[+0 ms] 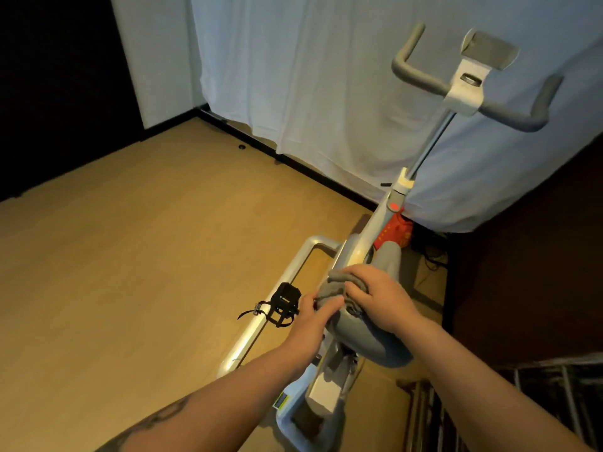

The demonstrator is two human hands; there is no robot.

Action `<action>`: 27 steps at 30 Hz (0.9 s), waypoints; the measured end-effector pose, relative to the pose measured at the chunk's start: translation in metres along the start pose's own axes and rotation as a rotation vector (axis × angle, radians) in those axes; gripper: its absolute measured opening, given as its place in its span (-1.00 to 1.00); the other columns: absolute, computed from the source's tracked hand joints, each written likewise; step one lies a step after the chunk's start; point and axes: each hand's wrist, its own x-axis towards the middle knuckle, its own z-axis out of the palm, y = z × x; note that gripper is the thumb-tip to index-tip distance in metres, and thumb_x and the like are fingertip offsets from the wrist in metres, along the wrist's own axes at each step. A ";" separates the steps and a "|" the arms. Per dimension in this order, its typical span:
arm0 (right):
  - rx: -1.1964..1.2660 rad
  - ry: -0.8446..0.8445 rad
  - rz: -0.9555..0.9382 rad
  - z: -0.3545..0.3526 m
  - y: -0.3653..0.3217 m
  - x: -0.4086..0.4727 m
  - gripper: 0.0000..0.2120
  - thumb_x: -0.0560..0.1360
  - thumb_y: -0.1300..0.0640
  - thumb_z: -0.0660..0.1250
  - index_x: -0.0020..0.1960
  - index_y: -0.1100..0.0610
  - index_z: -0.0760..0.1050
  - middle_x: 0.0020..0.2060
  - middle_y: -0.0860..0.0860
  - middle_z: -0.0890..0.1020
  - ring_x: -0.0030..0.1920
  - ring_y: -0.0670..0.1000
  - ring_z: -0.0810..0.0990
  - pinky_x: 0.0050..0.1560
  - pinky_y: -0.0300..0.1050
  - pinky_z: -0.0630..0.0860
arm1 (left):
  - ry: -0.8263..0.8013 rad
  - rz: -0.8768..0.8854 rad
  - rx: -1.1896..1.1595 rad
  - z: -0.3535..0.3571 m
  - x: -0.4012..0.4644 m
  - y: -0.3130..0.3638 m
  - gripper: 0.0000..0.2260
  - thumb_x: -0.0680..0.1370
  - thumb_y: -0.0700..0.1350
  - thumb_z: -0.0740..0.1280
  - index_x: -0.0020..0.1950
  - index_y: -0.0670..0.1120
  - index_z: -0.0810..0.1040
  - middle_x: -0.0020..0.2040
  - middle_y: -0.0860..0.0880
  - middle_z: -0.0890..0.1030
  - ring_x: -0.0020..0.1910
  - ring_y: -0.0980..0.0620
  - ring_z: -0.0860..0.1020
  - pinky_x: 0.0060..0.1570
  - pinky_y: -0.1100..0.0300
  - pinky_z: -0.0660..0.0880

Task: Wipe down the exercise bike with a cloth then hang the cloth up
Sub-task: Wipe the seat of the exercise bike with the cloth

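Note:
A white and grey exercise bike [362, 246] stands in front of me, its grey handlebars [421, 73] at the upper right and its grey saddle [368, 340] just below my hands. A grey cloth [336, 285] lies bunched on the nose of the saddle. My right hand [375, 295] grips the cloth from above, fingers curled over it. My left hand [316, 318] holds the saddle's left side, thumb touching the cloth's lower edge. A black pedal [284, 303] with a strap sticks out to the left.
White curtains [326, 93] hang behind the bike. A red bag [393, 234] sits on the floor past the frame. A metal rack [538, 402] stands at the lower right. The bike's base rail [257, 324] runs along the wooden floor [130, 256].

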 end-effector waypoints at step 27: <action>-0.148 0.093 -0.006 0.013 -0.011 -0.016 -0.76 0.60 -0.11 0.15 0.23 -0.17 0.46 0.21 -0.23 0.49 0.23 -0.15 0.45 0.18 -0.13 0.45 | -0.056 -0.017 0.088 -0.029 -0.004 0.001 -0.79 0.62 -0.09 0.24 0.25 0.00 0.43 0.09 0.05 0.52 0.06 0.12 0.48 -0.13 0.30 0.35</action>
